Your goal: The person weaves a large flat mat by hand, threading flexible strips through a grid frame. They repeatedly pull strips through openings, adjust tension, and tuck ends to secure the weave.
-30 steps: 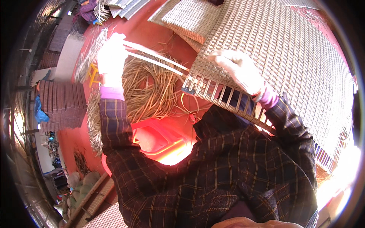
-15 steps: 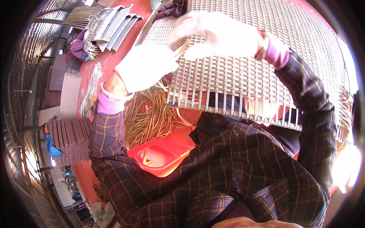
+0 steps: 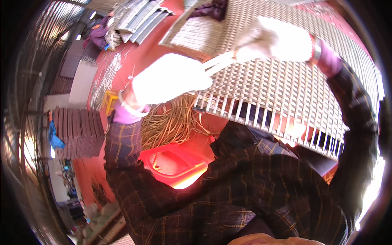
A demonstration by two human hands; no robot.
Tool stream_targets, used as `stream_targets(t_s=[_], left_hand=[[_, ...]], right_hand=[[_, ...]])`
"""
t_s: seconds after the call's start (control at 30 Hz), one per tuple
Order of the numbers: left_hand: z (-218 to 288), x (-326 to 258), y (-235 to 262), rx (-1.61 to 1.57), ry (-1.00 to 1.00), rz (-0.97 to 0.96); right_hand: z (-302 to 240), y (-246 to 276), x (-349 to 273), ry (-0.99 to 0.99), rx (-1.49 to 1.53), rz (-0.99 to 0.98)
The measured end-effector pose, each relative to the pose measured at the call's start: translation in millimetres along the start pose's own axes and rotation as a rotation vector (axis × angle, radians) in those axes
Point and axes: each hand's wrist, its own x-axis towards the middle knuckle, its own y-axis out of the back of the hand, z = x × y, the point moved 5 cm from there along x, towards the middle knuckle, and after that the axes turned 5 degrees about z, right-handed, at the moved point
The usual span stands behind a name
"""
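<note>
White work gloves cover both hands. My left hand is closed on the ends of pale weaving strips, though glare washes out its finger detail. My right hand, somewhat blurred, grips the other end of these strips above the woven panel. Between the two hands the strips run taut, slanting up to the right. The panel is a grey-beige wicker weave on a frame, with open bare bars along its near edge. Below my left hand lies a heap of loose tan strips on the floor.
A red plastic stool stands close to my left forearm. Stacked brown woven panels and a small yellow stool are at the left. More panels lie at the far left, near another person. Dark purple cloth rests at the back.
My right hand has moved right, away from my left, and the strips now stretch between both hands. The whole view has shifted, showing more of the floor at the far left.
</note>
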Motion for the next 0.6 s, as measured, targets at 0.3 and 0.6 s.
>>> stream_targets(t_s=[0.3, 0.6], left_hand=[[-50, -34, 13, 0.857, 0.102, 0.525], [-156, -116, 20, 0.763, 0.708, 0.409]], right_hand=[[80, 148, -172, -0.32, -0.645, 0.366], [137, 199, -311, -0.582, -1.394, 0.251]])
